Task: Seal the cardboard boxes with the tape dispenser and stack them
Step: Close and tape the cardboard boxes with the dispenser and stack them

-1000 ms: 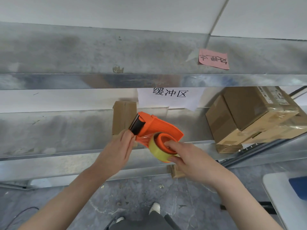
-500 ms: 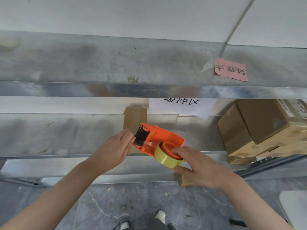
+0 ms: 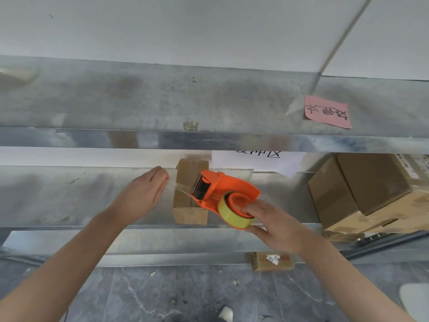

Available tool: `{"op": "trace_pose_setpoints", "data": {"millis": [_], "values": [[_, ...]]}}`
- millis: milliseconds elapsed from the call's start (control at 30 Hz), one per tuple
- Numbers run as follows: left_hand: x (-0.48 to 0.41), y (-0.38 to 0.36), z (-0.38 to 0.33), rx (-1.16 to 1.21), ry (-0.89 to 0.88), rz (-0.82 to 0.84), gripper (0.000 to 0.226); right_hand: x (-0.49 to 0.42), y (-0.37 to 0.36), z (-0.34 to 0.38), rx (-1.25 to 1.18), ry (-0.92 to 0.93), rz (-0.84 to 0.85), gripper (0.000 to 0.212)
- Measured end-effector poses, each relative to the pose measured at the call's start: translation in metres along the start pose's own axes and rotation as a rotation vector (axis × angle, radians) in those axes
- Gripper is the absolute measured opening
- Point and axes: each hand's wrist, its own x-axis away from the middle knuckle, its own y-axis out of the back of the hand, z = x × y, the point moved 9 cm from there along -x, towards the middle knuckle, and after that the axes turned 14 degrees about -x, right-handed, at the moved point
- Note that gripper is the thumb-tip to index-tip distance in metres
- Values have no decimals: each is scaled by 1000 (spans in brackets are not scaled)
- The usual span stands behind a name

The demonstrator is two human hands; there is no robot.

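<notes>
Galvanised steel shelving (image 3: 209,140) runs across a white wall above a grey marbled floor (image 3: 162,293), with a pink note (image 3: 327,112) stuck on the upper shelf and a paper sign (image 3: 257,161) taped behind the middle one. On that middle shelf a small cardboard box (image 3: 189,175) stands near the back, well apart from the stacked cartons (image 3: 371,187) at the right; a flat labelled carton (image 3: 271,261) sits lower down. Held in the air in front of the small box, touching nothing, is the orange tape dispenser (image 3: 227,189). The right hand (image 3: 278,226) grips it by the yellow tape roll (image 3: 228,216), fingers hooked into the core and thumb beneath, likely to brake the roll. The left hand (image 3: 144,194), blurred and off to the left, seems to pinch the end of a strand of clear tape (image 3: 183,190) that runs taut from the dispenser's mouth to its fingertips, probably to draw out a free length before any sealing. No box looks taped by this strand yet.
</notes>
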Motion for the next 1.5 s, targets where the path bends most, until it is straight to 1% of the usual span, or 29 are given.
{"op": "trace_pose_setpoints", "data": {"millis": [67, 133, 233, 300, 333, 433, 533, 600, 667, 733, 767, 800, 833, 867, 900, 933, 967, 1000, 1033, 1067, 1100, 1133, 1200, 1267, 1300, 1367, 1400, 1433, 1500], "values": [[3, -12, 14, -13, 20, 15, 26, -14, -6, -5, 21, 30, 27, 51], [8, -24, 31, -8, 72, 44, 34, -28, -6, 2, 45, 101, -1, 55], [23, -44, 59, 27, 191, 93, 38, -48, -8, 21, 232, 221, -92, 49], [33, -55, 74, 63, 261, 108, 32, -64, -23, 19, 270, 236, -54, 46], [38, -60, 81, 94, 317, 118, 28, -71, -28, 16, 284, 233, -41, 50], [56, -79, 96, 252, 580, 195, 18, -82, -40, 15, 360, 275, -37, 67], [67, -96, 98, 552, 834, 235, 22, -84, -42, 19, 423, 304, -37, 79], [73, -104, 98, 768, 987, 210, 22, -83, -41, 19, 445, 336, -49, 70], [74, -106, 97, 924, 1065, 163, 20, -76, -34, 25, 428, 360, -81, 55], [74, -104, 97, 1007, 1109, 141, 21, -65, -20, 33, 361, 412, -175, 49], [76, -105, 96, 1033, 1138, 153, 21, -61, -8, 36, 264, 410, -258, 46], [79, -107, 94, 1067, 1183, 177, 22, -59, 5, 29, 119, 350, -365, 43], [84, -109, 90, 1117, 1247, 219, 25, -60, 18, 16, -73, 214, -489, 40], [90, -114, 85, 1181, 1324, 287, 31, -61, 26, -4, -309, 9, -603, 38], [96, -118, 77, 1253, 1401, 372, 41, -63, 22, -26, -576, -236, -658, 37], [102, -122, 69, 1319, 1460, 462, 52, -66, 4, -45, -852, -489, -627, 41], [106, -124, 62, 1362, 1484, 554, 65, -70, -20, -55, -1106, -706, -527, 49], [109, -125, 56, 1379, 1478, 646, 77, -74, -39, -57, -1300, -853, -407, 59], [110, -125, 52, 1388, 1459, 722, 86, -78, -49, -55, -1414, -943, -295, 70], [109, -125, 50, 1397, 1438, 775, 91, -81, -53, -52, -1457, -1000, -204, 78], [108, -124, 48, 1406, 1423, 811, 88, -85, -54, -48, -1461, -1035, -138, 82], [106, -122, 47, 1415, 1406, 835, 79, -87, -54, -46, -1443, -1060, -90, 83], [102, -119, 47, 1407, 1366, 865, 45, -93, -53, -36, -1401, -1060, 15, 83], [100, -118, 51, 1378, 1342, 824, 20, -97, -50, -29, -1357, -1015, 67, 80], [98, -118, 54, 1370, 1336, 771, 16, -98, -48, -27, -1326, -982, 68, 78], [93, -115, 57, 1378, 1289, 649, 15, -99, -43, -24, -1255, -883, 52, 74], [88, -112, 57, 1356, 1220, 600, 17, -98, -40, -23, -1225, -821, 38, 70], [82, -107, 59, 1257, 1105, 572, 20, -95, -35, -22, -1199, -756, 17, 66], [67, -89, 65, 870, 803, 531, 29, -89, -24, -19, -1167, -601, -7, 57]]}}
